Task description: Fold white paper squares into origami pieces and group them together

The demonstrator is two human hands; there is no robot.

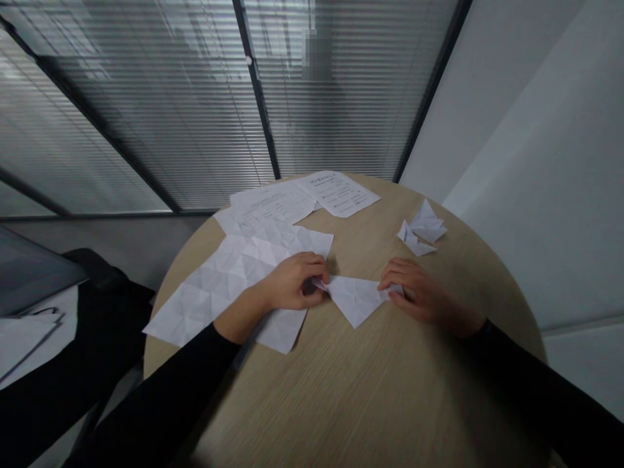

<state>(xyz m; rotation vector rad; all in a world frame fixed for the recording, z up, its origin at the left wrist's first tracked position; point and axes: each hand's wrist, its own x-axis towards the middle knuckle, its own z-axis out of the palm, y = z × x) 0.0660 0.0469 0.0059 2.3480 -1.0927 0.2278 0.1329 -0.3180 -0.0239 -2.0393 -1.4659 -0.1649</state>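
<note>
A folded white sheet of paper (355,300) lies on the table between my two hands, a wide triangle with its point toward me. My left hand (299,281) pinches the sheet's left corner between thumb and fingers. At the right corner, my right hand (413,287) has its fingers and thumb closed on the paper. Under my left wrist spreads a large creased white sheet (209,286), covered with triangular fold lines. Beyond my right hand sit small folded paper pieces (425,224), with pointed tips.
Printed sheets (336,193) overlap at the far edge of the round wooden table (361,403). A glass partition with blinds (195,117) stands behind it, and a white wall (546,195) rises on the right. Papers (39,328) rest on a dark surface at the left.
</note>
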